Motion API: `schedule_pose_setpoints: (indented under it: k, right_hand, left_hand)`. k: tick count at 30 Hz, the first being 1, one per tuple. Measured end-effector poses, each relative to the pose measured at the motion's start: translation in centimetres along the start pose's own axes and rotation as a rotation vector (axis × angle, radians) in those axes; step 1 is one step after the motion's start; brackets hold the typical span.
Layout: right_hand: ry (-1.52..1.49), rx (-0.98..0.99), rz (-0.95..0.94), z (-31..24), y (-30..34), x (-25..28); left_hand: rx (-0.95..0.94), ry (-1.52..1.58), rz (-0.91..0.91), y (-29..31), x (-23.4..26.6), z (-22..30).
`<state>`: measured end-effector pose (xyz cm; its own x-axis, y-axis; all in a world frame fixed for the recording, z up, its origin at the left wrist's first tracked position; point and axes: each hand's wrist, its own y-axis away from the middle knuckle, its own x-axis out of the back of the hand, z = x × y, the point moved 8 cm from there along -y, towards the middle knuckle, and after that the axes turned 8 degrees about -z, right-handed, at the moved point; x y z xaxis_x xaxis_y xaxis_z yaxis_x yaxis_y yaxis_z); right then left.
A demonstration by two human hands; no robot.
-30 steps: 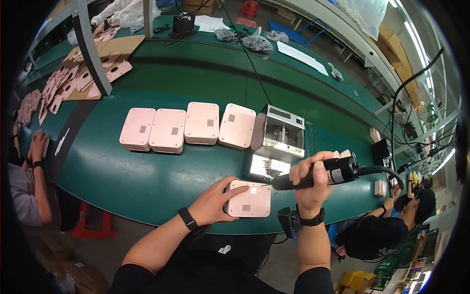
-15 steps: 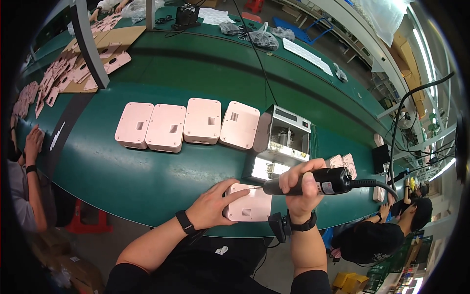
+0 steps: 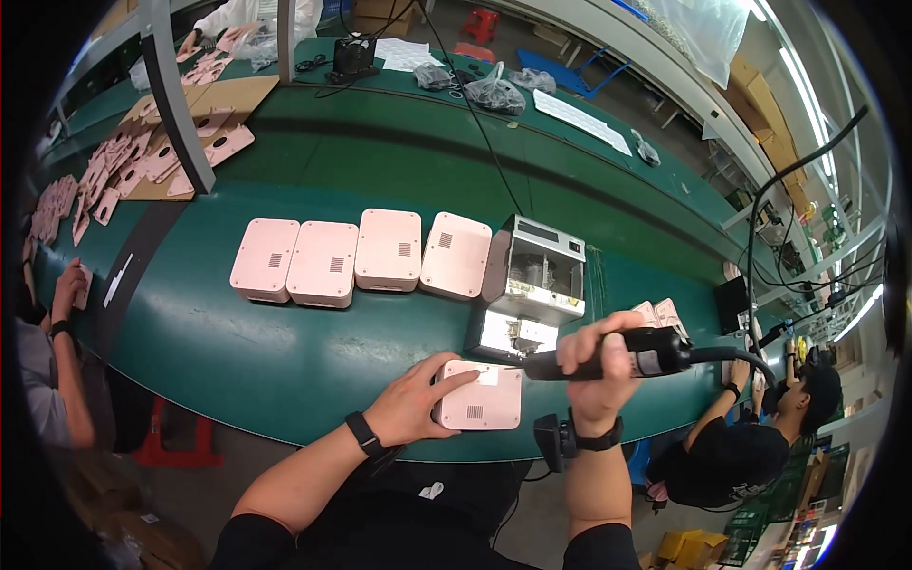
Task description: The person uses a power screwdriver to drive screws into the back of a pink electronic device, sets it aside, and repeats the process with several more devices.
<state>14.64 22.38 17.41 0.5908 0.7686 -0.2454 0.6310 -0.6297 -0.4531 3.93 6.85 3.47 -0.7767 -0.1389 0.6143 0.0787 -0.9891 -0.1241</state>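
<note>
My left hand (image 3: 408, 404) grips a pale pink rounded box (image 3: 491, 410) at the table's near edge, its index finger lying on the top face near a small white patch. The box has a small slotted vent and corner holes. In my right hand (image 3: 598, 366) is a black electric screwdriver (image 3: 655, 353), held nearly level with its cable trailing right. Its thin bit points left over the box's far edge; whether the tip touches is too small to tell. Just beyond stands a silver screw feeder (image 3: 541, 271) with an open compartment.
Several similar pink boxes (image 3: 388, 249) stand in a row beyond my left hand on the green table (image 3: 218, 347). Loose pink panels (image 3: 142, 157) lie on cardboard at far left. A co-worker sits at each side. A grey post (image 3: 176, 114) rises at left.
The screwdriver and my right hand have shifted slightly right, away from my left index finger. My left hand still holds the pink box. The whole view has tilted a little.
</note>
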Motion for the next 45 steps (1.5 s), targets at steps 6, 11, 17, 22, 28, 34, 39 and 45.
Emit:
schedule_pose_setpoints:
  k: [6, 11, 17, 22, 28, 34, 39, 45]
  right_hand:
    - [0.021, 0.136, 0.069, -2.0, -1.1, 1.0]
    - [0.131, 0.038, 0.057, -0.4, -2.0, 1.3]
    - [0.000, -0.005, -0.036, -0.7, 0.0, -1.5]
    - [-0.028, -0.010, -0.136, -0.1, 0.4, -3.8]
    - [-0.001, -0.092, -0.133, 2.6, 0.7, -3.9]
    - [-0.055, -0.102, -0.177, 2.8, 0.7, -4.6]
    - [-0.018, -0.079, -0.127, 2.8, 0.8, -3.9]
    - [0.021, 0.055, -0.021, -1.3, 0.1, -0.6]
  left_hand:
    - [-0.039, -0.015, -0.038, -1.4, -1.6, 0.8]
    - [-0.060, -0.072, -0.046, -2.4, -2.3, 1.3]
    - [-0.060, -0.077, -0.043, -2.9, -2.2, 1.6]
    - [-0.075, -0.062, -0.035, -2.6, -2.2, 1.3]
    - [-0.089, -0.060, -0.018, -2.5, -2.2, 1.1]
    - [-0.120, -0.035, -0.010, -2.6, -1.9, 1.3]
    - [-0.106, -0.068, -0.016, -2.8, -2.2, 1.5]
    - [-0.051, -0.088, -0.019, -2.0, -1.9, 1.7]
